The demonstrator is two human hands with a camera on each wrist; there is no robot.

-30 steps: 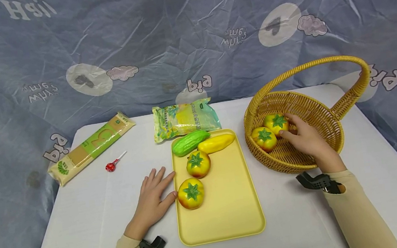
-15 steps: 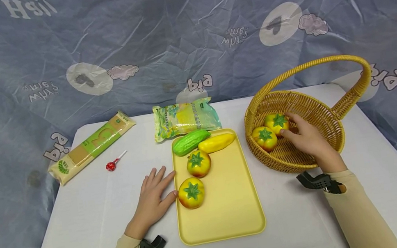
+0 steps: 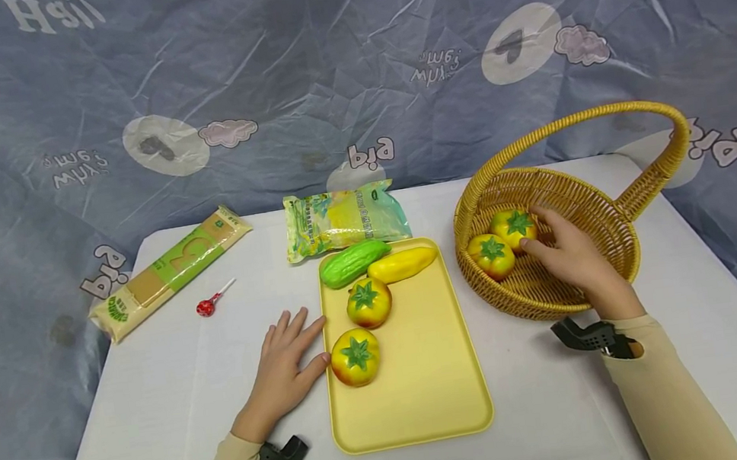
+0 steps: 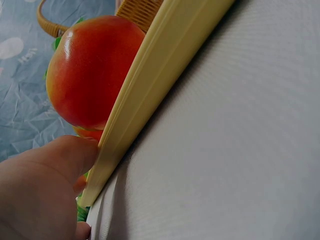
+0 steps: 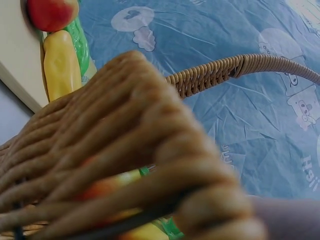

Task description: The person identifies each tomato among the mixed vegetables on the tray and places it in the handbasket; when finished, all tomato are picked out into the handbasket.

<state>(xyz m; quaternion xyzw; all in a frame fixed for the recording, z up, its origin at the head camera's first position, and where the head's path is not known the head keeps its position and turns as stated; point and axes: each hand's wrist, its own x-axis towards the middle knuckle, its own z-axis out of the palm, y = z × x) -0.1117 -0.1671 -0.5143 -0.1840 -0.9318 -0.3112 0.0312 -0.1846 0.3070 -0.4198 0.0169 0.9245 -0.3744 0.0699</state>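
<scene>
My right hand point(image 3: 572, 255) reaches into the wicker basket point(image 3: 544, 310) and grips a yellow toy tomato point(image 3: 510, 226) with a green star-shaped top between thumb and fingers. Another toy tomato point(image 3: 492, 258) sits beside it at the basket's left side. My left hand point(image 3: 281, 375) lies on the table with fingers spread, thumb and forefinger touching the left edge of the yellow tray point(image 3: 430, 391). On the tray are a nearer toy tomato point(image 3: 356, 369) and a farther toy tomato point(image 3: 370, 314). In the right wrist view, the basket weave point(image 5: 140, 130) hides most of the hand.
A green bumpy toy gourd point(image 3: 353, 264) and a long yellow toy vegetable point(image 3: 402, 265) lie at the tray's far end. Behind is a green-yellow packet point(image 3: 347, 221). At left lie a long noodle-like package point(image 3: 170, 276) and a red lollipop point(image 3: 207, 306). The basket's tall handle point(image 3: 576, 120) arches up.
</scene>
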